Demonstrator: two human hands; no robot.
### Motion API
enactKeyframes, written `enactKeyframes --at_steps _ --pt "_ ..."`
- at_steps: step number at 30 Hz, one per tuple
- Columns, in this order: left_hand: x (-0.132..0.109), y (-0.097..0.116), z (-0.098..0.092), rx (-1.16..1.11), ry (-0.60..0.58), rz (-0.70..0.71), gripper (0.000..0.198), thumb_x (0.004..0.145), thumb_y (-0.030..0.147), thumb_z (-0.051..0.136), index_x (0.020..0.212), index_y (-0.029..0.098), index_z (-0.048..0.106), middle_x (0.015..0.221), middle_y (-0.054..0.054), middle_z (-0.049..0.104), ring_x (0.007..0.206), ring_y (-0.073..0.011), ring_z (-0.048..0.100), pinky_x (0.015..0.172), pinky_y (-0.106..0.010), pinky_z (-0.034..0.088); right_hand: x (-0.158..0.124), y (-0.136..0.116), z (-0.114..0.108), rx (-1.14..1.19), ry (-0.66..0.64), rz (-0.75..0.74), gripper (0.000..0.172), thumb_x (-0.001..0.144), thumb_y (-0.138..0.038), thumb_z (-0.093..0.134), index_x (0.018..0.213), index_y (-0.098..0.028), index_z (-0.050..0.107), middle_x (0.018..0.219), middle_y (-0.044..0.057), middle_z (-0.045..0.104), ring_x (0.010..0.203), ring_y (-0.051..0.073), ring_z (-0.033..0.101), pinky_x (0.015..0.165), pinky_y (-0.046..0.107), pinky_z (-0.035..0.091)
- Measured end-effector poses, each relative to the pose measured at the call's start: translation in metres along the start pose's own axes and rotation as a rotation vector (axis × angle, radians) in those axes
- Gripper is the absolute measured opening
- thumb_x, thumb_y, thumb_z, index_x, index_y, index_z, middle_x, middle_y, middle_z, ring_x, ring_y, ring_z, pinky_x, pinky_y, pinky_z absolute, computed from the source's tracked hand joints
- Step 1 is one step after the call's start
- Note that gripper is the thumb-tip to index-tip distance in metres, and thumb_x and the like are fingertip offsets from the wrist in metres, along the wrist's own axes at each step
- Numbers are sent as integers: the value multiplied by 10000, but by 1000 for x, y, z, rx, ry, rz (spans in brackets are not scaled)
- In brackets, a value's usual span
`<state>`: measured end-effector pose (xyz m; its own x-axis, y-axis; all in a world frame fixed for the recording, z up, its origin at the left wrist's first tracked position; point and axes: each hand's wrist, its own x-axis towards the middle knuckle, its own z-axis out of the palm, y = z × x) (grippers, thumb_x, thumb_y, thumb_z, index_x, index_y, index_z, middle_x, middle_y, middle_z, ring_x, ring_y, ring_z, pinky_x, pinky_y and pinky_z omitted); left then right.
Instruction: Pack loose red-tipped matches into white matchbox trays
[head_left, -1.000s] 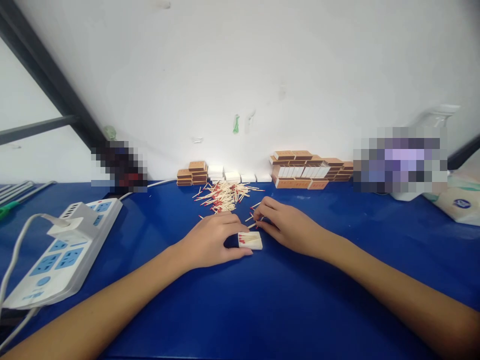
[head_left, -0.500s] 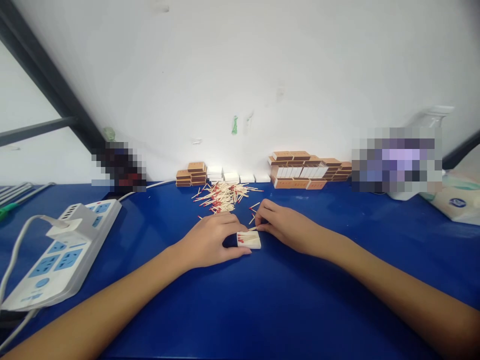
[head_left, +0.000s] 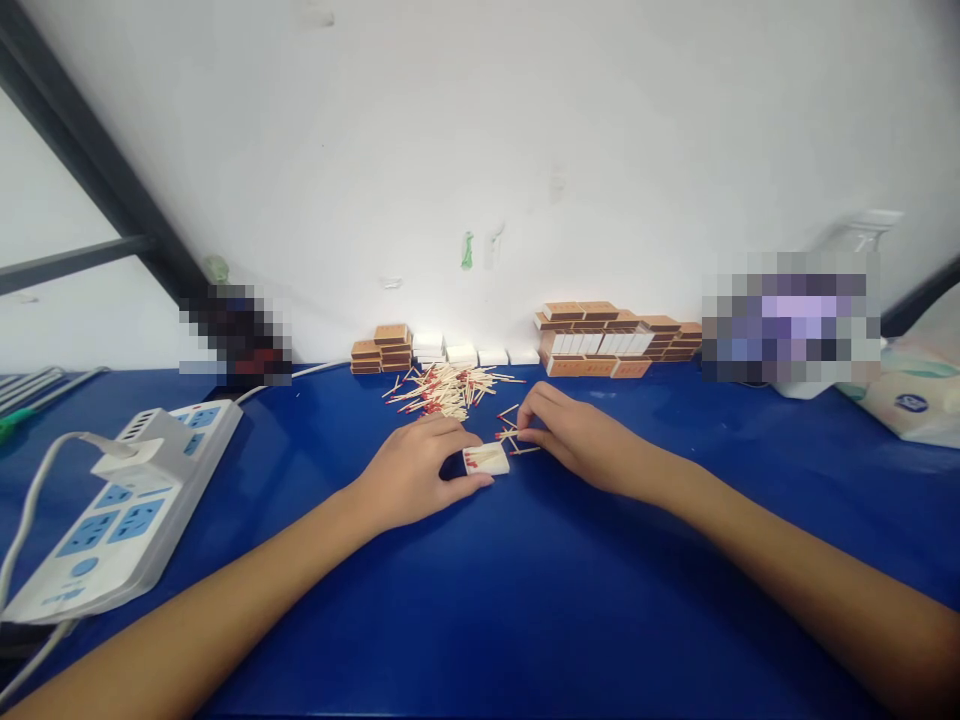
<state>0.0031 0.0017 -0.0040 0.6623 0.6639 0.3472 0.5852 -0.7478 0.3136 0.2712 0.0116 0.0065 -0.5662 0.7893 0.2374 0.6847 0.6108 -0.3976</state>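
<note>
My left hand [head_left: 421, 470] grips a small white matchbox tray [head_left: 498, 466] between thumb and fingers, close to the blue tabletop. Several red-tipped matches lie in the tray, heads toward my palm. Just to the right, my right hand [head_left: 559, 425] pinches a match [head_left: 508, 435] by its plain end, its red head pointing left, near the tray's far right corner. A few loose matches [head_left: 525, 451] lie on the table under and beside these fingertips. Beyond my left hand spreads a heap of loose matches [head_left: 448, 388], partly hidden by that hand.
Against the wall stand a small stack of brown matchboxes [head_left: 382, 350], white trays [head_left: 462, 356] and a larger matchbox stack [head_left: 596, 367]. A power strip [head_left: 161, 510] with cables lies at left on the blue table [head_left: 480, 620]. A tissue pack [head_left: 911, 400] sits at far right.
My left hand has shifted slightly away from me and left with the tray. My right hand has moved up a little, and the match in it now shows its red head.
</note>
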Motion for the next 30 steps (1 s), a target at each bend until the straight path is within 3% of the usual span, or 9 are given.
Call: enactKeyframes --at_steps 5,11,19,30 --pt "0 -1 0 6 26 -27 373 912 451 757 1179 193 721 1071 -63 753 969 -241 696 855 -393 562 -2 -16 3 -4 11 -12 99 1062 -239 471 1021 -213 557 1085 65 609 853 181 634 760 327 506" --pt "-1 2 2 -37 -20 35 386 918 436 754 1218 201 691 1064 -69 720 983 -238 689 835 -367 554 -7 -36 19 -143 -68 -59 97 1021 -147 511 983 -185 591 1041 64 593 745 163 605 644 301 465" --pt "-1 3 0 -46 -32 73 340 939 437 729 1191 212 693 1085 -72 720 1001 -240 688 860 -376 556 -10 -33 18 -45 -38 -14 135 1038 -238 527 1007 -200 653 1076 63 595 748 148 599 668 303 462" --pt "0 4 0 -58 -38 78 331 932 420 737 1176 199 706 1076 -79 733 979 -240 697 859 -377 563 -8 -34 17 68 -36 41 110 1029 -225 562 970 -212 654 1020 40 625 808 163 611 718 307 463"
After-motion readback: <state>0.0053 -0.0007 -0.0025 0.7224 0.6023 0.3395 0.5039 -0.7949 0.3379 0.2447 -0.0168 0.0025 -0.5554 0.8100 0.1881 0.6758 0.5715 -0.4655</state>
